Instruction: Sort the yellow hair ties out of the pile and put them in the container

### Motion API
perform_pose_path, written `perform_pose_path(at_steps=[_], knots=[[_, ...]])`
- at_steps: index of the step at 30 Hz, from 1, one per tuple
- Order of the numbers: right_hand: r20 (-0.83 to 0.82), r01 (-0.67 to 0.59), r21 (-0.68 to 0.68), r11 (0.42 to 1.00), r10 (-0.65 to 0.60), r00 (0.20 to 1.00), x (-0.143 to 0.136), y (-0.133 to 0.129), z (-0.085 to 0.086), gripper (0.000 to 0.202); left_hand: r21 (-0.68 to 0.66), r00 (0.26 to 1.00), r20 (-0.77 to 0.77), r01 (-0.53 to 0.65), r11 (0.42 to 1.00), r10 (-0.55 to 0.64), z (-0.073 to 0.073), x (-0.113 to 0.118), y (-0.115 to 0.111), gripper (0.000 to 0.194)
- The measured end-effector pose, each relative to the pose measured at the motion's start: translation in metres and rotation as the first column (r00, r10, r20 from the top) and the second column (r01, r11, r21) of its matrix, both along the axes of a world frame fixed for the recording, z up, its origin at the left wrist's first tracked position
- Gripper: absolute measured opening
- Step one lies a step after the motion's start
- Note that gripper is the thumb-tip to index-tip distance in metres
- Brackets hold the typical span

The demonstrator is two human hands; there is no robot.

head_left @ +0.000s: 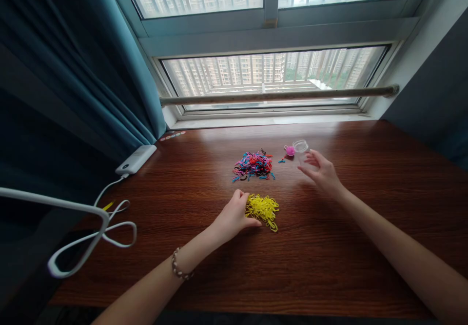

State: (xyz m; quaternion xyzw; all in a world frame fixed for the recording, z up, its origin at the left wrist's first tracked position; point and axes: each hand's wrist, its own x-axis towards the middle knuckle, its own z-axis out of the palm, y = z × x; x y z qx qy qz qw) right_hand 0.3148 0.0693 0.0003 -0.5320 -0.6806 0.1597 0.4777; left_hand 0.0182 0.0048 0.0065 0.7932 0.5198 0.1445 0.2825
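A heap of yellow rubber bands [262, 209] lies on the wooden table. My left hand [239, 213] rests against the heap's left side, thumb and fingers spread apart around its edge. Behind it sits a second pile of small bands [254, 165] in pink, blue, red and black. At the right, my right hand [320, 170] has its thumb and fingers around the lower part of a small clear plastic jar [300, 148], whose mouth faces up. Just left of the jar is a round pink lid [290, 151], with a few stray blue and red bands [282, 160] near it.
A white power bank [137, 160] with a white cable [116, 181] lies at the table's left edge. A thick white curved tube [82, 208] reaches in from the left. Beyond the brown table [329, 266] are a blue curtain [120, 71] and a window with a rail [278, 95].
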Motion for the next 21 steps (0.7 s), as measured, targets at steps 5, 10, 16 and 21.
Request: perform_pose_path(at_steps=[5, 10, 16, 21], knots=[[0.23, -0.169, -0.083, 0.982, 0.184, 0.956, -0.017, -0.067, 0.024, 0.043, 0.045, 0.996, -0.058, 0.071, 0.996, -0.068, 0.002, 0.015, 0.011, 0.066], [0.264, -0.197, -0.112, 0.974, 0.22, 0.939, -0.027, -0.088, 0.021, 0.045, 0.114, 0.968, -0.175, 0.202, 0.973, -0.181, 0.002, 0.026, 0.031, 0.035], [0.3, -0.212, -0.161, 0.964, 0.252, 0.92, -0.026, -0.091, 0.006, 0.058, 0.098, 0.966, -0.12, 0.24, 0.966, -0.228, 0.0, 0.03, 0.048, 0.016], [0.292, -0.204, -0.184, 0.962, 0.251, 0.923, -0.024, -0.093, 0.003, 0.049, 0.078, 0.975, 0.057, 0.209, 0.975, -0.214, 0.007, 0.025, 0.048, 0.017]])
